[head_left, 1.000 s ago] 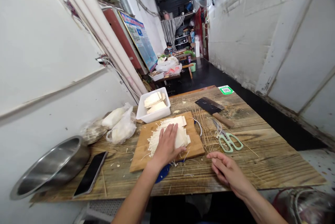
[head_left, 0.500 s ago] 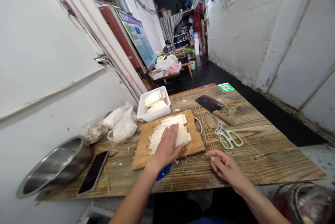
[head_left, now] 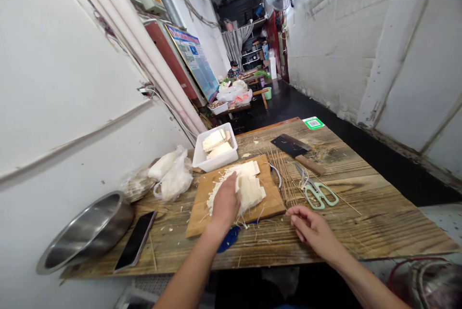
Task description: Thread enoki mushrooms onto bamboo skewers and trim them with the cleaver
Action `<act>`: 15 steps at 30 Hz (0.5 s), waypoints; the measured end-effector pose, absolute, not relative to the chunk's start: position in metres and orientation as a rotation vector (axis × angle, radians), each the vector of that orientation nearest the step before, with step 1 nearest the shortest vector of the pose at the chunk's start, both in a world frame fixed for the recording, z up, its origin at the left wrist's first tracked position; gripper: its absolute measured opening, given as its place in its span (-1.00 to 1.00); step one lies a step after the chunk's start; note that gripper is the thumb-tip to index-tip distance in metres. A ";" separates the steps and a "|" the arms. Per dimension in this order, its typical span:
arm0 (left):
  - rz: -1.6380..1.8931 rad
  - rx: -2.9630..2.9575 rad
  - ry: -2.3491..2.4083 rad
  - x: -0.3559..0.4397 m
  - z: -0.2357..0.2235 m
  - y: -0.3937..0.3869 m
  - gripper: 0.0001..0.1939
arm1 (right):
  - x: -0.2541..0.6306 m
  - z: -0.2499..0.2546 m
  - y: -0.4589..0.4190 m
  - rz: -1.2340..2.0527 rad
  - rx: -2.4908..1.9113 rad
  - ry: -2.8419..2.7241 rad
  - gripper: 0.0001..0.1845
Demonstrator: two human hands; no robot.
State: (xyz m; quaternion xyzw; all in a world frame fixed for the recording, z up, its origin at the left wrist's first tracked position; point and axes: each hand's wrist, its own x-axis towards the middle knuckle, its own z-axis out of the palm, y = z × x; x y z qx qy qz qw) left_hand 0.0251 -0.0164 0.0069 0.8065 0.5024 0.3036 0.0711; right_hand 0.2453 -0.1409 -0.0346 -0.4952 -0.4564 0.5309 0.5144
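My left hand is closed on pale enoki mushrooms, its fingers curled at a bundle with their tips partly hidden. The thin stems fan out to the left on a wooden cutting board. Pale flat pieces lie just right of this hand. Beyond the board's lower right corner, my right hand hovers at the table with thumb and forefinger pinched together; anything between them is too thin to make out. Several bamboo skewers lie above it, near green-handled scissors.
A cleaver lies behind the scissors. A white tub of pale bundles stands behind the board. Leftward are plastic bags, a phone and a steel basin. A person sits at a far table.
My left hand has gone from lying flat across the pale pieces to curling around the bundle further left, uncovering those pieces. My right hand keeps its pinch. The view has shifted slightly.
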 end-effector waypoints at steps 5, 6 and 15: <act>1.105 1.719 1.232 -0.019 0.054 0.016 -0.68 | 0.256 -0.017 -0.120 0.938 -1.244 -1.420 -0.68; 1.117 1.642 1.206 -0.030 0.062 0.023 -0.66 | 0.256 -0.013 -0.115 0.900 -1.254 -1.483 -0.65; 1.370 1.271 1.023 -0.117 0.101 0.033 -0.50 | 0.222 0.039 -0.079 0.508 -1.162 -1.792 -0.66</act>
